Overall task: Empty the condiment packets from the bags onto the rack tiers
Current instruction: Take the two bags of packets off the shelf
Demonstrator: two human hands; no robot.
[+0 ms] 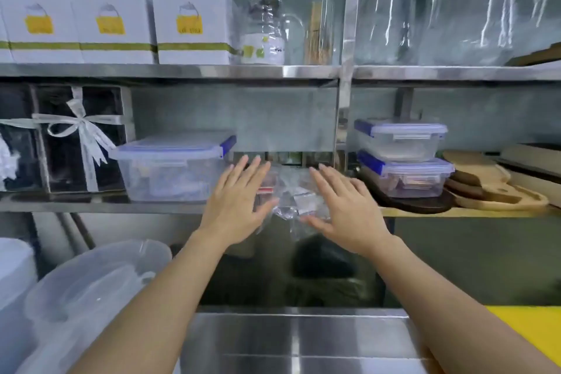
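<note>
Nearest the camera, at six o'clock, lies the bare steel desk, with a yellow board at its four o'clock corner and stacked translucent tubs at eight o'clock. Two bare forearms rise from the bottom edge toward the middle rack tier. The left hand and the right hand are both spread flat, fingers extended and released, palms facing away, grasping nothing. Between them, at the picture's centre, sits a crumpled clear plastic bag on the front edge of that tier, its lower part hanging just over the lip. It is glossy and wrinkled, and through it show small condiment packets, white with some red at the left side; blur hides their print. The left thumb touches the bag's side, while the right hand sits just beside it; whether it presses the plastic cannot be told. At nine o'clock from the bag stands a clear lidded container with blue clips, and at three o'clock two similar stacked containers rest on wooden boards. Toward eleven o'clock, white boxes with yellow labels line the upper tier.
</note>
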